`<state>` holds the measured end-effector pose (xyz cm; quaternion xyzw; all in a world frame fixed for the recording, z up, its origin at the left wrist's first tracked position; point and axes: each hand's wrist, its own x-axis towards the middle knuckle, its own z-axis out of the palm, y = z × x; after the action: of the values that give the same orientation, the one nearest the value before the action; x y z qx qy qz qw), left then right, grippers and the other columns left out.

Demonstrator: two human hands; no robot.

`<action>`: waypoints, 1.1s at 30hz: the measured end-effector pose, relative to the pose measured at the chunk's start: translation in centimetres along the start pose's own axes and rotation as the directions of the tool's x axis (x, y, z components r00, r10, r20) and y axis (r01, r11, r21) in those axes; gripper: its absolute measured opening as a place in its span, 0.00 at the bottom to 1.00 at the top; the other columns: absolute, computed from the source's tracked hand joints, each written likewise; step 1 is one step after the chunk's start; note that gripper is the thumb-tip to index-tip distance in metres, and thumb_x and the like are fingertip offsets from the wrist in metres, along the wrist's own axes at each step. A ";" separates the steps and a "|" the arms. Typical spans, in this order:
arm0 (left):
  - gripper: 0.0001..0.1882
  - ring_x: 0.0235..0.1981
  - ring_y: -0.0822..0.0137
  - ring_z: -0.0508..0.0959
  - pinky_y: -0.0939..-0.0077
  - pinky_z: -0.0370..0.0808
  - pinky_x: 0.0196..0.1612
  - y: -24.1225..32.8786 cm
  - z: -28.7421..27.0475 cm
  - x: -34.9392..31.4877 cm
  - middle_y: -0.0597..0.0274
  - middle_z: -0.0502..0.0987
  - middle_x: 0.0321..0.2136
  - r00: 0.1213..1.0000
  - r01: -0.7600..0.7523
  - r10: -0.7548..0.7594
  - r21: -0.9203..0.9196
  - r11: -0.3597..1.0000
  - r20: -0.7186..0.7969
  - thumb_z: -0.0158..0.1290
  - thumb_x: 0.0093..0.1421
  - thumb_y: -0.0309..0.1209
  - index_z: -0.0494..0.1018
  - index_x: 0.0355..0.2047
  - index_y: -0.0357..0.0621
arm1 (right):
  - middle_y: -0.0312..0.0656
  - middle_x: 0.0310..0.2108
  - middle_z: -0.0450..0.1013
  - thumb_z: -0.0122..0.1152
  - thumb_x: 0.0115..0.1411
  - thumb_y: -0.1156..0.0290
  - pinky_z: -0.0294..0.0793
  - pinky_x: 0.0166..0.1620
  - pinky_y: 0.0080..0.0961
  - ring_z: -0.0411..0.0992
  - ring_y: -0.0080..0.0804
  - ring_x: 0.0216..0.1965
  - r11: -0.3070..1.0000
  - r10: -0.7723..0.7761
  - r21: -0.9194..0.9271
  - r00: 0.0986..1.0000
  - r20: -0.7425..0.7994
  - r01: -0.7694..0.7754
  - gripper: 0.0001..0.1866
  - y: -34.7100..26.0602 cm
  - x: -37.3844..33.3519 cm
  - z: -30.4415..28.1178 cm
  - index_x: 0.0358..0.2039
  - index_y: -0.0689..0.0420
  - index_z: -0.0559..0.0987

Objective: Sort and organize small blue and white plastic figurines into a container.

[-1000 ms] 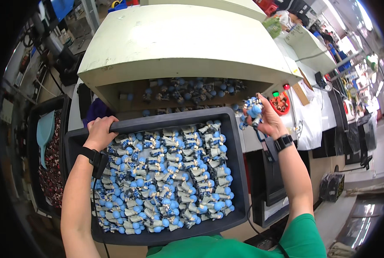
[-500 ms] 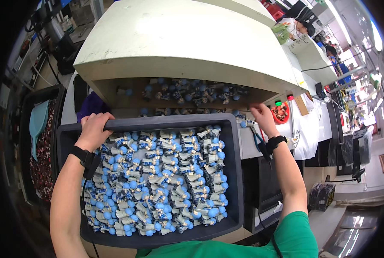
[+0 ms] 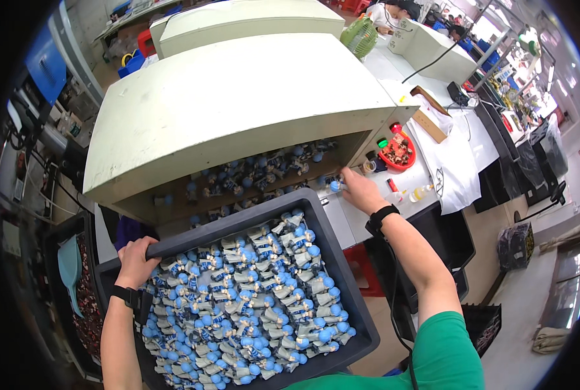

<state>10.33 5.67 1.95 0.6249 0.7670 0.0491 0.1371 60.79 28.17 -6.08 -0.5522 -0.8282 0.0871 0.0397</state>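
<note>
At the near edge of the bench, a dark grey tray (image 3: 342,273) is held tilted against the open front of a cream-coloured cabinet (image 3: 238,110). The tray is filled with small figurines (image 3: 251,299), each with a blue round head and a grey body, lying in a loose heap across the whole floor of the tray. The left hand (image 3: 136,260) is closed over the tray's far left rim, fingers curled over the edge. The right hand (image 3: 361,190) is extended to the cabinet opening at its right end; one figurine (image 3: 335,186) is pinched between its fingertips, just at the tray's far right corner. More figurines of the same kind (image 3: 264,170) are seen lying on the shelf inside the cabinet, well back in shadow. A black wristband is worn on each wrist. To the right of the cabinet, a red bowl (image 3: 397,151) with small parts is noted on a white-covered table (image 3: 459,175). A green fan (image 3: 359,36) stands behind the cabinet.
</note>
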 end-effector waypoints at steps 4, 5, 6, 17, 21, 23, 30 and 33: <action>0.17 0.40 0.55 0.73 0.60 0.61 0.50 0.3 0.1 0.3 0.63 0.77 0.33 1.000 0.000 0.000 0.001 1.000 0.012 0.63 0.45 0.29 0.75 0.38 0.51 | 0.52 0.37 0.75 0.59 0.50 0.71 0.76 0.39 0.43 0.76 0.48 0.39 0.991 0.008 -0.136 0.996 0.090 0.004 0.24 0.2 1.1 0.9 0.49 0.57 0.67; 0.17 0.40 0.55 0.73 0.60 0.62 0.49 0.2 0.2 0.3 0.63 0.77 0.33 1.000 -0.003 0.003 -0.005 1.000 0.014 0.63 0.45 0.29 0.75 0.38 0.51 | 0.52 0.37 0.75 0.59 0.50 0.71 0.76 0.39 0.43 0.76 0.48 0.39 0.991 0.017 -0.130 0.997 0.082 -0.006 0.24 -0.1 1.3 1.1 0.49 0.57 0.67; 0.17 0.40 0.56 0.73 0.61 0.62 0.49 0.2 0.2 0.2 0.64 0.77 0.32 1.000 0.000 0.000 0.003 1.000 0.018 0.63 0.45 0.29 0.75 0.37 0.51 | 0.51 0.35 0.75 0.59 0.50 0.70 0.77 0.39 0.43 0.76 0.48 0.38 0.995 0.031 -0.099 0.998 0.056 -0.025 0.24 -0.5 1.4 1.3 0.49 0.58 0.67; 0.17 0.41 0.57 0.74 0.62 0.61 0.50 0.0 0.1 0.4 0.65 0.78 0.34 0.999 0.016 -0.015 -0.014 1.000 0.038 0.63 0.45 0.29 0.75 0.38 0.51 | 0.54 0.31 0.77 0.57 0.51 0.67 0.76 0.37 0.44 0.77 0.50 0.35 0.993 0.022 -0.119 0.989 0.148 -0.004 0.20 -1.3 1.8 0.2 0.47 0.53 0.74; 0.17 0.41 0.57 0.74 0.62 0.61 0.50 0.2 -0.1 0.5 0.65 0.78 0.34 0.999 0.005 -0.005 -0.006 1.000 0.035 0.63 0.45 0.30 0.76 0.38 0.52 | 0.53 0.30 0.77 0.60 0.50 0.65 0.77 0.37 0.40 0.78 0.44 0.34 0.999 -0.008 0.045 0.995 0.099 0.003 0.21 -0.1 3.2 -0.7 0.45 0.57 0.74; 0.17 0.41 0.57 0.74 0.62 0.61 0.49 0.0 0.0 0.4 0.65 0.78 0.34 0.999 0.018 -0.018 -0.003 1.000 0.043 0.63 0.45 0.30 0.76 0.38 0.52 | 0.47 0.40 0.78 0.60 0.53 0.65 0.76 0.41 0.29 0.78 0.33 0.37 0.684 0.138 0.576 0.855 0.499 -0.447 0.26 -1.3 5.5 -3.0 0.53 0.56 0.70; 0.17 0.41 0.56 0.74 0.61 0.62 0.48 0.1 0.2 0.6 0.65 0.79 0.34 0.999 0.013 -0.013 0.000 1.000 0.048 0.63 0.46 0.31 0.76 0.38 0.52 | 0.42 0.40 0.74 0.62 0.60 0.61 0.74 0.42 0.22 0.73 0.23 0.41 0.407 0.042 0.913 0.999 0.016 -0.032 0.24 -5.2 1.3 -5.0 0.51 0.64 0.70; 0.17 0.42 0.56 0.74 0.61 0.62 0.49 0.4 0.0 0.8 0.65 0.79 0.34 0.999 0.001 -0.001 0.013 1.000 0.050 0.63 0.46 0.31 0.76 0.38 0.53 | 0.39 0.36 0.75 0.59 0.61 0.68 0.73 0.42 0.20 0.73 0.22 0.39 0.348 -0.044 0.931 0.994 -0.103 0.112 0.13 -8.2 -3.7 -6.7 0.43 0.61 0.74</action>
<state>10.58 6.52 1.95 0.6265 0.7639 0.0284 0.1523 55.89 22.32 2.17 -0.3937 -0.6549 0.5243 0.3757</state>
